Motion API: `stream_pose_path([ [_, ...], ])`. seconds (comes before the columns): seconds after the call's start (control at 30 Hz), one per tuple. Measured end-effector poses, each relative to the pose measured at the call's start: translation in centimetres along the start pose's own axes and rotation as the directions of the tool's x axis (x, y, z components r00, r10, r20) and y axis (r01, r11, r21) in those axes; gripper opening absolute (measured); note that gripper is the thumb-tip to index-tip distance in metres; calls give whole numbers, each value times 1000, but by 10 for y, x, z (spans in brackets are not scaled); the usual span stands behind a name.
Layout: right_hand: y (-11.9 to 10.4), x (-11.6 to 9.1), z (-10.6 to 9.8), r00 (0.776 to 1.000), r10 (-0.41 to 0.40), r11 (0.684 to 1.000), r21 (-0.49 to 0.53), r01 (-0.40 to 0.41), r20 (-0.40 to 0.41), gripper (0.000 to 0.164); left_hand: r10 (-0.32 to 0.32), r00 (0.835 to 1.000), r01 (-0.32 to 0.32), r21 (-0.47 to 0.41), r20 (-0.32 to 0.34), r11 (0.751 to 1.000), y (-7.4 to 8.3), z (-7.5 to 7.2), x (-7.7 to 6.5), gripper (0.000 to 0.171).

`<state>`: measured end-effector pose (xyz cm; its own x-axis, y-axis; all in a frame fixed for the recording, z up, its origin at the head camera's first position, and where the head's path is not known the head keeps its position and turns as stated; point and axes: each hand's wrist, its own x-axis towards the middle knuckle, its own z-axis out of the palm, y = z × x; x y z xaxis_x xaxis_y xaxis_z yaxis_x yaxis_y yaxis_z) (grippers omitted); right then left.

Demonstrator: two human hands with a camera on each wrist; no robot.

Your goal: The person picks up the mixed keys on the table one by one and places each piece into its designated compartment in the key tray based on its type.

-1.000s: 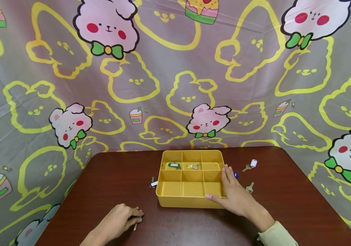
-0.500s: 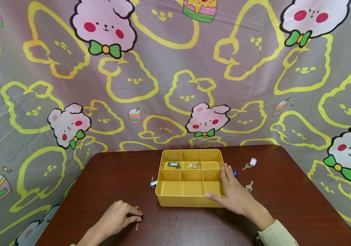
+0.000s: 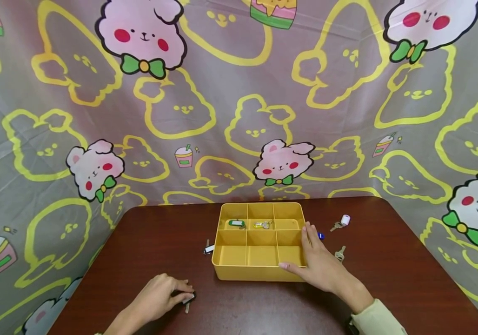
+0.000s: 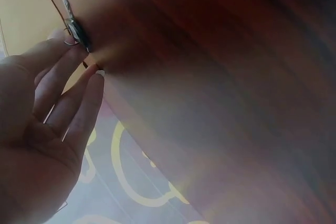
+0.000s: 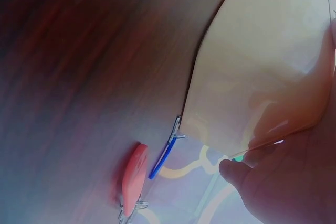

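My left hand [image 3: 162, 294] is low over the table, to the left of a yellow six-section box [image 3: 260, 273]. Between its thumb and fingers it pinches a key [image 3: 187, 307] on a dark-edged tag, whose silver blade points out in the left wrist view. My right hand [image 3: 322, 265] rests against the box's right side, fingers straight along the wall and thumb at the front rim. Two back compartments hold keys: one with a green tag [image 3: 236, 223], the other with a yellow tag [image 3: 260, 225]. The front row holds nothing.
Left of the box lies a key with a black-and-white tag [image 3: 209, 249]. On its right lie a blue tag [image 3: 321, 236], a white-tagged key [image 3: 345, 221] and another key [image 3: 340, 254]. A red tag [image 5: 135, 174] shows in the right wrist view. A patterned curtain [image 3: 205, 116] surrounds the table.
My left hand has shifted slightly, and the key it pinches has turned a little, its blade now pointing more straight toward me. The right hand and the box have stayed in place.
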<state>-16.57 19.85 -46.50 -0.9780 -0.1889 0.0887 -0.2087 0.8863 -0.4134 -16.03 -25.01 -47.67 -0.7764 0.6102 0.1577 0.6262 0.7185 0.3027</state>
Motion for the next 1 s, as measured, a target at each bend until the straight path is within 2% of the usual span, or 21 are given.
stream_pose_path([
  [0.13,0,0,0,1000,-1,1000,-5,1,-3,126,21,1000,-21,41,0,999,0,1,-1,13],
  [0.4,0,0,0,1000,0,1000,-2,0,-5,125,115,992,-105,147,-60,984,3,3,2,14],
  [0.7,-2,-2,-1,1000,-4,1000,-4,4,-23,125,98,991,-79,200,-89,977,10,5,8,9],
  [1.0,-2,-2,1,999,-13,1000,-13,12,-40,125,111,988,-81,251,-108,965,15,6,11,16],
])
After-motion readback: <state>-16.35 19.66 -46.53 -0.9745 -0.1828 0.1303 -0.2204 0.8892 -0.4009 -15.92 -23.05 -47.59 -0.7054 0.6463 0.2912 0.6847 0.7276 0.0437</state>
